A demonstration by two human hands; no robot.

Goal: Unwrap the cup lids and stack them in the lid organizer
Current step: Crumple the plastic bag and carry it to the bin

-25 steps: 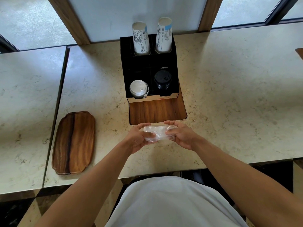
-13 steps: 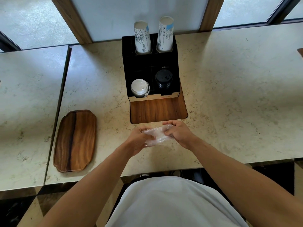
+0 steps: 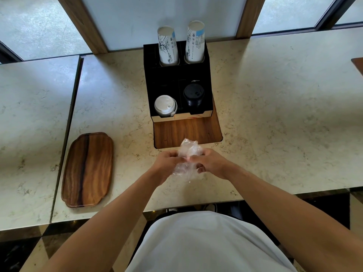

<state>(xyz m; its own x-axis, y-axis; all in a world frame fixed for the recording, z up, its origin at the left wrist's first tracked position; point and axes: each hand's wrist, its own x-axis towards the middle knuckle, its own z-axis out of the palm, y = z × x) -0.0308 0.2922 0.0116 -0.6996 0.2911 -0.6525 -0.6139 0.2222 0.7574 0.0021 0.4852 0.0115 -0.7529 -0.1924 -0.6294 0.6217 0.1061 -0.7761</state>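
My left hand (image 3: 168, 161) and right hand (image 3: 210, 162) both pinch crumpled plastic wrap (image 3: 188, 158) just before the organizer (image 3: 196, 132).

A pale, veined stone countertop (image 3: 275, 114) runs across the view, with a dark seam separating it from a second slab of the same stone (image 3: 33, 134) on the left. An oblong dark-grained wooden tray (image 3: 87, 169) with scalloped corners lies flat on the main slab, just beside that seam. Behind the counter stand frosted window panes (image 3: 163, 18) between slanted brown wooden posts (image 3: 82, 22) (nothing distinct shows through the glass). At the far right edge, a brown wooden corner (image 3: 357, 64) pokes in.
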